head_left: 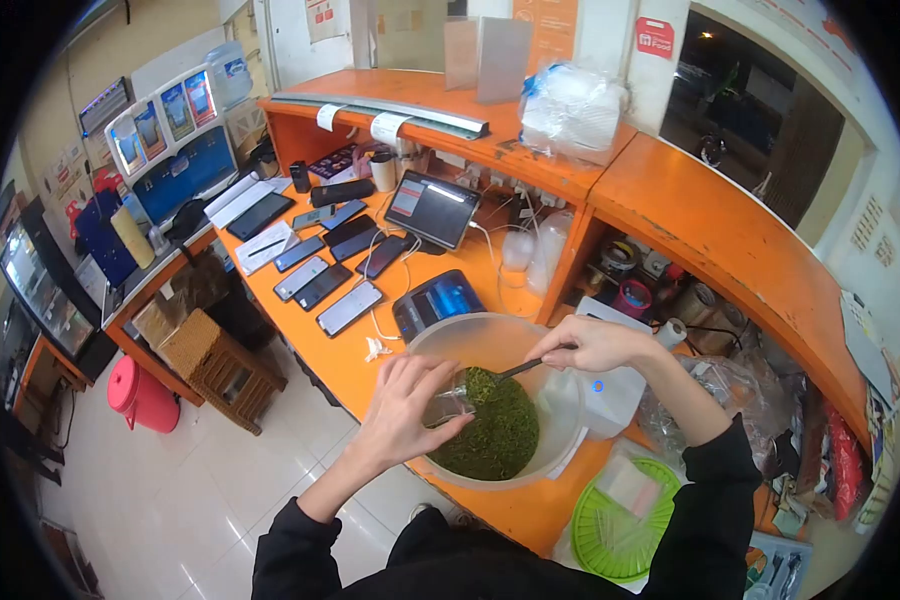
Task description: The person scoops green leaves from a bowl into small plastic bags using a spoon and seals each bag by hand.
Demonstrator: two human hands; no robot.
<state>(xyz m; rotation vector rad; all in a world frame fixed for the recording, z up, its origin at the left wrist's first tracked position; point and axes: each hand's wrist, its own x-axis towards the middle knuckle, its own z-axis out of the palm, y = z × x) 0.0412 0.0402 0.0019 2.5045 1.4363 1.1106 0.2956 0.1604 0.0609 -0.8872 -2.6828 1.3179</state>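
Observation:
A large translucent plastic tub (564,408) stands at the counter's edge, part-filled with finely chopped green leaves (500,440). Over its left side, my left hand (402,405) has its fingers closed around a small clear plastic bag or cup (450,404); which of the two, I cannot tell. My right hand (607,343) grips the dark handle of a spoon (526,366), which slants down to the left. The spoon's head sits at a clump of the green leaves by the mouth of the clear plastic, partly hidden.
Several phones (349,306) lie on the orange counter beyond the tub, with a tablet on a stand (432,208) and a dark card-machine-like device (437,304). A white box (610,385) and a lime-green basket (610,545) flank the tub's right. A wicker stool (215,360) stands left.

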